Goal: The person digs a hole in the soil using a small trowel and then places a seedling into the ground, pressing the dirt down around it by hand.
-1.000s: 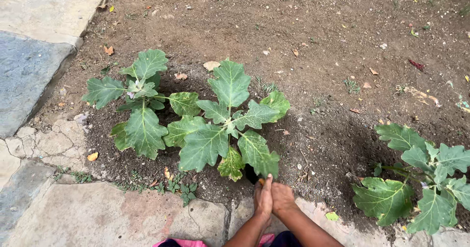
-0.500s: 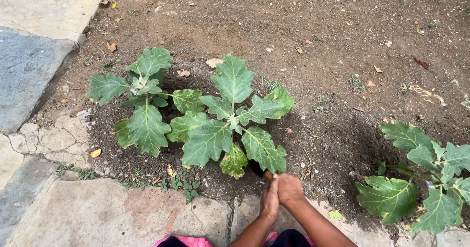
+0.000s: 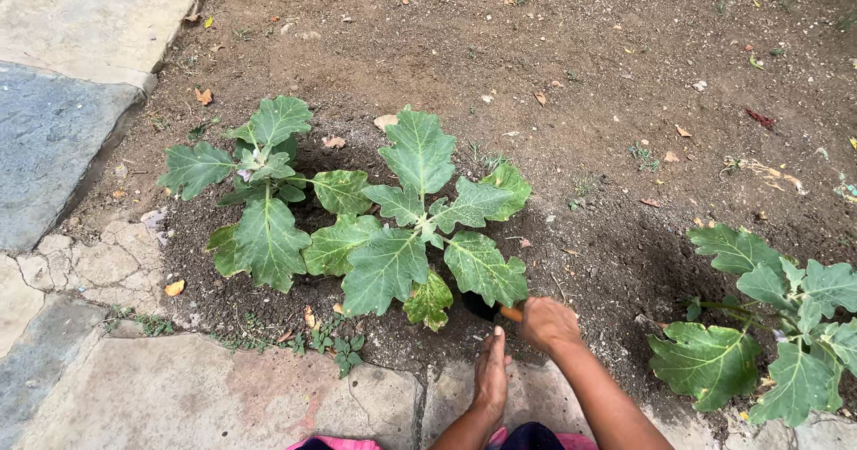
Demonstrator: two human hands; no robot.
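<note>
My right hand is closed round the orange handle of a small digging tool. Its dark blade goes into the dark soil under the near leaves of a broad-leaved green plant. My left hand lies flat, fingers together, on the stone edge just below the tool and holds nothing. A second plant of the same kind stands just to the left, its leaves touching the first.
A third leafy plant grows at the right edge. Stone paving borders the bed along the near side and the left. Brown soil with scattered dry leaves stretches beyond the plants. Small weeds grow by the stone edge.
My hands, pressed together a second ago, have parted. The right hand moved right and forward with the tool, and the left hand dropped back onto the stone.
</note>
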